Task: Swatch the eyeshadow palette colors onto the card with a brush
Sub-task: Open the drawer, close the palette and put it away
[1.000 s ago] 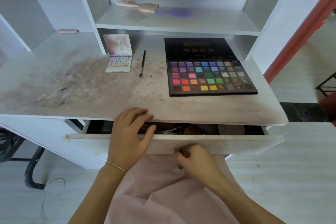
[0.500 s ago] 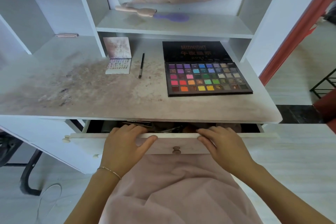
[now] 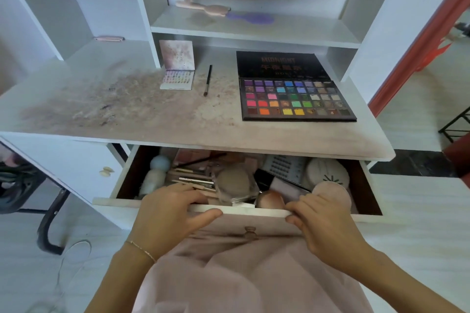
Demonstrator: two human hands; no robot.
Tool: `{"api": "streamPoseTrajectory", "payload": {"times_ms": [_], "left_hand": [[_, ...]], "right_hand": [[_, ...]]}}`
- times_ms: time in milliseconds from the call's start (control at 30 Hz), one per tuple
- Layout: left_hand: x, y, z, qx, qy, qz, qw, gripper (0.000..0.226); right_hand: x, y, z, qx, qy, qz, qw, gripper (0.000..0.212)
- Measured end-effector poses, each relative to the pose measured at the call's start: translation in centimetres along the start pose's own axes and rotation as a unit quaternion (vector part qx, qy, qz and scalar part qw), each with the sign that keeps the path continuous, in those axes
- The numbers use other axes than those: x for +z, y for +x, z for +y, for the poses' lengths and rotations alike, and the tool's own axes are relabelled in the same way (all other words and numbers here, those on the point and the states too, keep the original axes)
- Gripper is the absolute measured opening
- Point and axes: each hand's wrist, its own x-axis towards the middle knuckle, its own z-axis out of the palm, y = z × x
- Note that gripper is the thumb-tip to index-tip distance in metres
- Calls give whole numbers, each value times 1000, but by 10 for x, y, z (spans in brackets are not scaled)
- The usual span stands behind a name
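Both hands grip the drawer front (image 3: 239,211), left hand (image 3: 167,216) nearer the brushes (image 3: 193,176), which lie left-right just beyond its curled fingers (image 3: 185,192).

Both forearms reach forward from the bottom of the view. The left hand (image 3: 171,213) hooks its fingers over the front edge of the drawer (image 3: 254,212), thumb lying along the outside. The right hand (image 3: 321,221) grips the same edge, fingers curled over it.
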Motion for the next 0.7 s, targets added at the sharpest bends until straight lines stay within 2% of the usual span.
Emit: {"api": "streamPoseTrajectory", "payload": {"times_ms": [167,267,333,400,467,567,700], "left_hand": [[-1,-17,1,12,7,-25,1000,41],[-5,-9,1,-27,-40,-76,996,49],[-9,0,2,-42,-107,-74,991,49],[-14,15,4,-39,-153,-33,987,42],[-20,35,8,-35,-193,11,981,29],[-23,76,14,-29,-225,69,971,11],[-13,142,17,-53,-227,115,966,18]], "right_hand": [[-7,-10,-8,-8,27,-54,998,29],[-18,-4,-1,16,122,-118,985,20],[-27,3,6,37,194,-150,969,18],[-37,14,12,53,252,-113,960,19],[-46,32,20,81,291,-37,953,19],[-52,65,47,154,283,64,945,17],[-50,112,98,266,245,113,925,29]]}}
